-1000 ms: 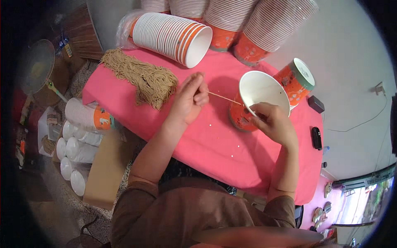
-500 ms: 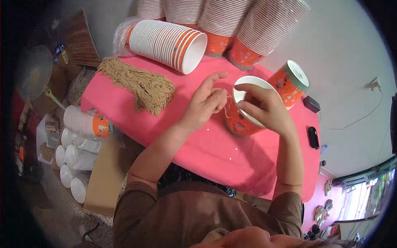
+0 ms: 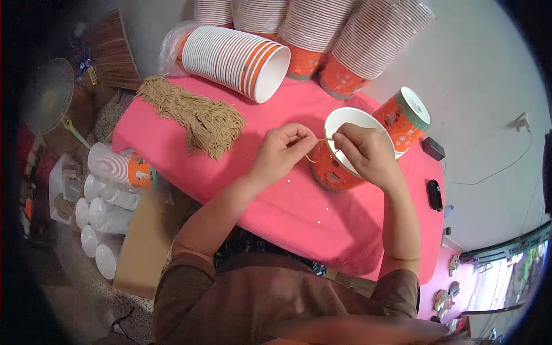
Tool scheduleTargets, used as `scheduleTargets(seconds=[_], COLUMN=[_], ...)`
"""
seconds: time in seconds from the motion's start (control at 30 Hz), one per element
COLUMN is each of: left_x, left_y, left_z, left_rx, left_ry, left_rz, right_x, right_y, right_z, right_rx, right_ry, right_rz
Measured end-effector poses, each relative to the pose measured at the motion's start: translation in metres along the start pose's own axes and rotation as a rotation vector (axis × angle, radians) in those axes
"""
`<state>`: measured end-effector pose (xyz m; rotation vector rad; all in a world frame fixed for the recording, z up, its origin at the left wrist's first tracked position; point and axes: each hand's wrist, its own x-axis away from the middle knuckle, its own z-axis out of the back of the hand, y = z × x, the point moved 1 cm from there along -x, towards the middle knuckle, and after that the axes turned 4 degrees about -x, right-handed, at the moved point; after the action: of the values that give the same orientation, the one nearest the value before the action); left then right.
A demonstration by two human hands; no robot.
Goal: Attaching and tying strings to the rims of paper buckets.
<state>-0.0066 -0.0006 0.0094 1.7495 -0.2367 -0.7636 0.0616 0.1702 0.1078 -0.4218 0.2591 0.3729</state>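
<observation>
At the far left of the table, a loose bundle of tan strands lies with its long axis running from ten to four o'clock, about ten o'clock from the left hand and well apart from it. Beyond it a stack of nested tubs rests on its side, its mouth facing roughly four o'clock. The left hand has thumb and index pressed together, pinching a thin pale string; a loose bit of it curls below those fingers toward six o'clock. The short span between the hands runs nearly nine to three o'clock. Just at three o'clock lies the open orange tub, standing upright; the right hand, the nearer one, is over its mouth, curled with fingers pinching the string's other end. Toward two o'clock from that hand stands an upside-down tub.
</observation>
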Motion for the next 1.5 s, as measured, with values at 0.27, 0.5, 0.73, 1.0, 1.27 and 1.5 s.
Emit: scheduleTargets(seconds=[0.27, 0.5, 0.73, 1.0, 1.27, 1.5], left_x=[-0.009, -0.01, -0.01, -0.011, -0.004, 0.002], left_y=[-0.008, 0.001, 0.004, 0.002, -0.003, 0.004], left_z=[-0.021, -0.032, -0.013, -0.013, -0.002, -0.005], left_rx=[-0.204, -0.1, 0.292, 0.408, -0.025, 0.071], left_ry=[0.05, -0.09, -0.018, -0.069, -0.108, -0.108], left_rz=[-0.107, -0.055, 0.308, 0.332, 0.044, 0.084], right_x=[0.003, -0.011, 0.011, 0.008, 0.012, 0.007], right_y=[0.005, 0.008, 0.009, 0.01, 0.003, -0.012], right_z=[0.012, 0.0, 0.008, -0.005, 0.017, 0.018], right_rx=[-0.287, -0.405, -0.214, 0.064, 0.029, 0.073], right_ry=[0.0, 0.039, 0.146, 0.257, 0.28, 0.152], right_rz=[0.072, 0.013, 0.072, 0.343, 0.29, 0.35])
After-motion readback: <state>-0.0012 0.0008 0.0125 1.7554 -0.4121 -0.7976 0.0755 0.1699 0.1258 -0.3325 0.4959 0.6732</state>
